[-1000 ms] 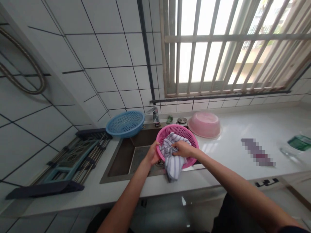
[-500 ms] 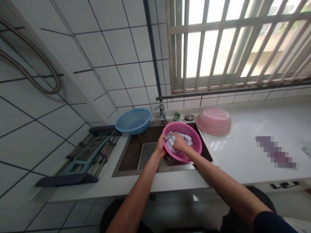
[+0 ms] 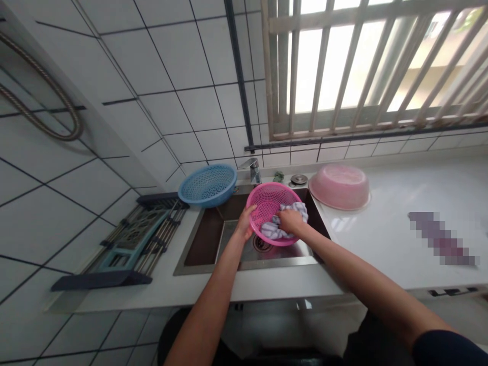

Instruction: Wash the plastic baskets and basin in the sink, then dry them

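Note:
My left hand (image 3: 245, 222) grips the left rim of a pink plastic colander (image 3: 267, 195), which is tilted over the sink (image 3: 198, 244). Inside the colander, my right hand (image 3: 291, 222) is closed on a pale striped cloth (image 3: 275, 231). Part of the cloth bunches up by the right rim, beyond my knuckles, and part lies below my fingers. The right fingertips are hidden in its folds. Under the colander the sink drain (image 3: 262, 244) shows.
A blue colander (image 3: 208, 185) rests on the sink's back left corner, beside the faucet (image 3: 254, 173). To the right sits an upturned pink basin (image 3: 339, 188). A folding rack (image 3: 133, 239) lies on the left counter. A drain plug (image 3: 299, 179) and green scrap (image 3: 278, 176) are behind the sink.
The pink colander has shifted slightly left and tilted. My right hand has moved the cloth toward the colander's right and lower side, baring its left inner wall. The view has shifted a little.

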Action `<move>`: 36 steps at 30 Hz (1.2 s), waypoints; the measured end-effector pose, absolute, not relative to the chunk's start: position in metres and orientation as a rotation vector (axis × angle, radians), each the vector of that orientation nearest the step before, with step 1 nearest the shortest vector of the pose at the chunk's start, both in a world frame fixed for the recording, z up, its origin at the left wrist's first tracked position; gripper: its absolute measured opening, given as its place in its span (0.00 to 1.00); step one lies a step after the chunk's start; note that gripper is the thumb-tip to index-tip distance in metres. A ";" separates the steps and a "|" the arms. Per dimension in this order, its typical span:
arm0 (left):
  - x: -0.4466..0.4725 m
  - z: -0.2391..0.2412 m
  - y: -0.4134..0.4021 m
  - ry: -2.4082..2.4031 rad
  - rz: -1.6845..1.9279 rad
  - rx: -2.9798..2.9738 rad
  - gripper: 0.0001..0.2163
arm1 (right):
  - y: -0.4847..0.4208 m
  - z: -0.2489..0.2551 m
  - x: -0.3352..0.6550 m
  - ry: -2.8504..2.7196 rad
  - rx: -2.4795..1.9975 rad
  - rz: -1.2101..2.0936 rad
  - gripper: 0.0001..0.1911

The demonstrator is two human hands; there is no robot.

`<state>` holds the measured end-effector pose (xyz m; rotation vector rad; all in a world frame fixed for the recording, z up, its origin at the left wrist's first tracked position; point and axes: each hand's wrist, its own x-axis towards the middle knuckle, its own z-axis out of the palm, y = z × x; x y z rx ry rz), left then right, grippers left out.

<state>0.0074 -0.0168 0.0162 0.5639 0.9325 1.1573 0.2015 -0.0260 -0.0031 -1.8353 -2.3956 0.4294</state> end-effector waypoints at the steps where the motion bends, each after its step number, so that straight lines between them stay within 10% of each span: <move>1: 0.007 0.018 -0.017 0.920 1.135 0.567 0.13 | -0.021 0.001 0.204 -2.352 -1.911 0.338 0.17; 17: 0.007 0.011 -0.019 0.728 1.079 0.569 0.16 | -0.028 0.029 0.160 -2.228 -1.587 0.598 0.14; 27: 0.011 0.020 -0.025 0.655 1.047 0.558 0.30 | -0.101 0.129 0.282 -1.860 -1.586 0.328 0.20; 36: 0.005 0.021 -0.030 0.544 0.973 0.498 0.32 | -0.127 0.151 0.357 -1.671 -1.620 0.925 0.19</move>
